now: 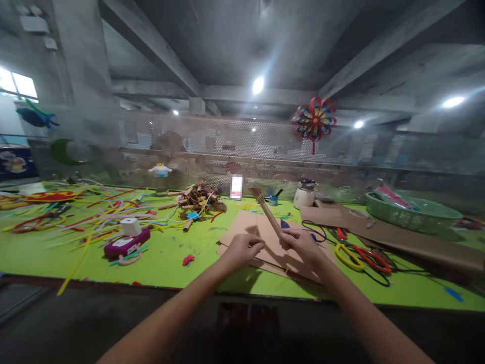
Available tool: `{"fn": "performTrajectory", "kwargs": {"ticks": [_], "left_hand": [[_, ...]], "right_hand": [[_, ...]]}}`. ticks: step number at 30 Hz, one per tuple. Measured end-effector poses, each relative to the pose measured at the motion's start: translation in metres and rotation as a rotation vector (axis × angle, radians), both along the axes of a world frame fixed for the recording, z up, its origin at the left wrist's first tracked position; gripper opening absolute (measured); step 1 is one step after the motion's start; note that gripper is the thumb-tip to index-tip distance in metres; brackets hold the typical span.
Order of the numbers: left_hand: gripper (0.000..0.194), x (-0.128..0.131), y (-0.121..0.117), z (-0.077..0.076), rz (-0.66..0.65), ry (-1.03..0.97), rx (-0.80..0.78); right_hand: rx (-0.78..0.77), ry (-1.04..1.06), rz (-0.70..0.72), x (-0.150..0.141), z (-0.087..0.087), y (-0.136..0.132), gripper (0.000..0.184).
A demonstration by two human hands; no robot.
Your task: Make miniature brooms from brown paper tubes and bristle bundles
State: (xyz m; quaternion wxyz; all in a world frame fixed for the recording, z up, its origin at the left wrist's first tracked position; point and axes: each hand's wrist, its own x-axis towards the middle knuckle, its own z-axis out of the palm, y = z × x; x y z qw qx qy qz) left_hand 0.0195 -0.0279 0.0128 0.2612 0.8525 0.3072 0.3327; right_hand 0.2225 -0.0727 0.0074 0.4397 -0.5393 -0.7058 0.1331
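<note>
**Two bare hands above brown sheets, one gripping a frayed brown roll**

The right hand (303, 245) was closed about the lower end of one slender brown roll (270, 215), thumb and fingers pressed together on it with no visible gap. The roll slanted up and to the left over the brown sheets (242, 227); its frayed upper end carried a yellow binding (259, 197). The left hand (242, 248) lay just beside it, apart from the roll, fingers curled and their tips drawn near the thumb. A thin yellow strand (256, 223) showed above these fingertips; whether they gripped it could not be told.

Counts: at least two brown sheets lay stacked beneath the hands on one green table (162, 263). To the right were two looped handles, a yellow loop (356, 264) and a red loop (380, 258), and one green basket (417, 218). Beyond the hands stood one blue pot (273, 201) and one white jug (304, 196). To the left lay one pink scrap (188, 260) and one purple box (127, 244), with one white cube (130, 227) on it. The brown heap (200, 199) and the coloured strands (75, 265) were too tangled to count. One flower ornament (316, 120) hung at the back.
</note>
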Motion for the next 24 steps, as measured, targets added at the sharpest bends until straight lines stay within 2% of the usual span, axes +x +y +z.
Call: {"fn": "performTrajectory", "kwargs": {"ticks": [4,7,11,13,15,19,24], "left_hand": [[0.032,0.017,-0.001,0.007,0.042,-0.322,-0.319],[0.037,0.028,-0.002,0.008,0.092,-0.516,-0.506],[0.039,0.032,-0.006,0.005,0.123,-0.710,-0.665],[0.039,0.028,-0.009,0.002,0.104,-0.776,-0.723],[0.039,0.020,-0.013,0.001,0.063,-0.810,-0.783],[0.036,0.003,-0.019,-0.001,-0.022,-0.836,-0.890],[0.040,0.001,-0.027,0.001,-0.062,-0.881,-0.948]], "right_hand": [[0.031,-0.106,-0.063,-0.015,0.012,-0.008,0.030],[0.088,-0.223,-0.142,-0.037,0.013,-0.018,0.019],[0.217,-0.543,-0.255,-0.065,0.006,-0.030,0.024],[0.255,-0.640,-0.283,-0.072,0.004,-0.036,0.024],[0.229,-0.547,-0.263,-0.073,0.003,-0.043,0.024],[0.114,-0.074,-0.181,-0.064,0.006,-0.059,0.032],[-0.141,0.385,-0.001,-0.057,0.003,-0.075,0.041]]}}
